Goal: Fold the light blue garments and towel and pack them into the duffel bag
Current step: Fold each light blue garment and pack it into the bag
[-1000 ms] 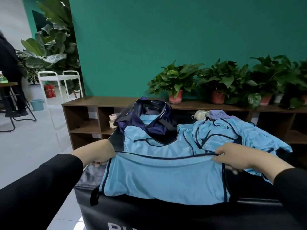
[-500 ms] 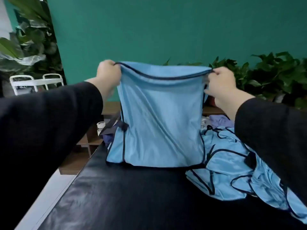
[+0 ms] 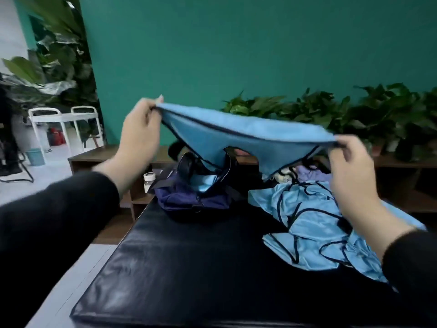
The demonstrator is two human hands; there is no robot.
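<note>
Left hand (image 3: 139, 129): its grip pinches one corner of the light blue garment (image 3: 238, 136).
Right hand (image 3: 350, 162): pinches the other corner, spreading it in the air for folding.
Duffel bag (image 3: 196, 190): open on the bench (image 3: 189, 268), ready to receive.

Both arms in long black sleeves, plain knit-looking fabric, no markings seen. Left sleeve (image 3: 54, 223) ends at the wrist; right sleeve (image 3: 411, 259) too. Left hand (image 3: 139, 136) and right hand (image 3: 350, 169) bare, no gloves, rings or watch showing.
</note>
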